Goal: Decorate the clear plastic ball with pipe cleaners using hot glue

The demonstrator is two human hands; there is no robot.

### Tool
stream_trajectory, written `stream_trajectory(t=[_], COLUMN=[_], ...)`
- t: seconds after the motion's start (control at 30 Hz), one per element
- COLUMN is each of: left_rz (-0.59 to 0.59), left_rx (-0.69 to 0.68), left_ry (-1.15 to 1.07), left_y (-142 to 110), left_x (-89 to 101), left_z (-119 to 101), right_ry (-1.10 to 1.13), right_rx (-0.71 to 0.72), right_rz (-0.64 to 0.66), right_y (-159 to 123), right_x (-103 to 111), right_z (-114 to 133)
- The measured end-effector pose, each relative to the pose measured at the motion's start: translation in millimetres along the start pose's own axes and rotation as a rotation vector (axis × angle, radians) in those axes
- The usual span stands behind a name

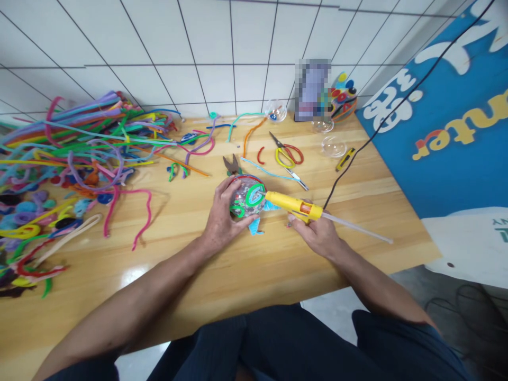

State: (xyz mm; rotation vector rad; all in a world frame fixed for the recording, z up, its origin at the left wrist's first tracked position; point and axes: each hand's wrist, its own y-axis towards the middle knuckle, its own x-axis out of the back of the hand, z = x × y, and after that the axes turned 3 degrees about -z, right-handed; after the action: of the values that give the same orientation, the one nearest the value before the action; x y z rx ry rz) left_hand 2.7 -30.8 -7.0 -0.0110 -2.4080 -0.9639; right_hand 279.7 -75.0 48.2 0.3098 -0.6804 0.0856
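Head view: from where I stand, the right hand (316, 233) is nearest the worktop's (178, 241) front edge, closed round the glue gun (291, 203), whose nozzle points at, perhaps touches, a green loop (250, 201) on the ball (242, 193). The left hand (219, 214) holds the ball in a fairly wide grip, thumb near, fingers far. The ball is about midway between front and back edges; it looks light, smooth, stiff but fragile, best held gently by its sides, away from the nozzle. Pliers (232, 165) lie just beyond, scissors (284, 151) nearer the back edge.
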Motion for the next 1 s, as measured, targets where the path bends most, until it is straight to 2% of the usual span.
stream_trajectory(t=[0.33, 0.53, 0.73, 1.0], left_rz=[-0.021, -0.028, -0.018, -0.013], left_rx=[-0.015, -0.01, -0.011, 0.001], left_ry=[-0.015, -0.007, 0.016, 0.01], left_y=[0.4, 0.1, 1.2, -0.1], left_x=[-0.9, -1.1, 0.3, 0.5], left_z=[-0.1, 0.2, -2.2, -1.0], right_ry=[-0.06, -0.008, -0.01, 0.042], right_rx=[0.085, -0.044, 0.015, -0.088], right_rz=[0.03, 0.001, 0.014, -0.008], right_y=[0.5, 0.8, 1.5, 0.0], right_x=[5.3, 4.5, 4.8, 2.3], right_z=[1.8, -2.5, 0.9, -2.5])
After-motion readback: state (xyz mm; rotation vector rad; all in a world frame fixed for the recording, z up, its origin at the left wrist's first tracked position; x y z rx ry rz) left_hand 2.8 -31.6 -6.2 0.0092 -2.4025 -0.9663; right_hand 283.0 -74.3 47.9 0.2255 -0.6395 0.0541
